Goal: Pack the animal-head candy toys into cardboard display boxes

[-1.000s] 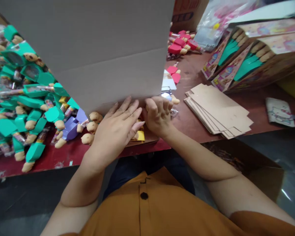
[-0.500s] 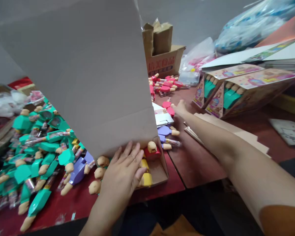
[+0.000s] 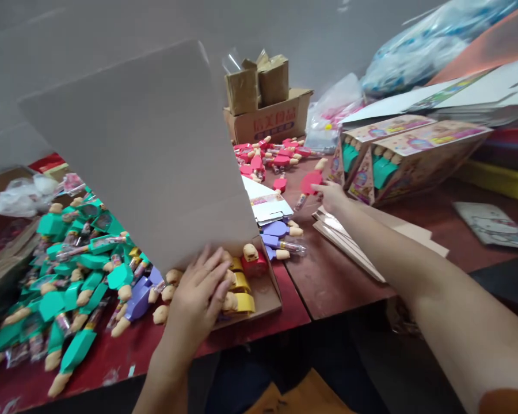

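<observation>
My left hand (image 3: 198, 296) lies with its fingers stretched over the toys in an open cardboard box (image 3: 271, 293), whose tall grey lid (image 3: 151, 161) stands up behind it. Beside that hand, yellow toys (image 3: 244, 293) with beige, bear-like heads lie in a row, with a red toy (image 3: 254, 265) to their right. Part of the box's contents is hidden under the hand. My right hand (image 3: 333, 194), reaching out to the right, pinches a red toy (image 3: 311, 183) with a beige head and a clear tube of small sweets, tilted just above the table.
Green toys (image 3: 77, 287) are heaped at the left, red ones (image 3: 276, 155) at the back. Purple toys (image 3: 278, 230) lie right of the box. Filled display boxes (image 3: 431, 144) stand at the right, near flat cardboard pieces (image 3: 349, 241). A brown carton (image 3: 271, 118) is behind.
My right hand has taken hold of a red toy and lifted it a little. My left hand remains on the box's toys, slightly shifted. The view has swung, showing more of the back.
</observation>
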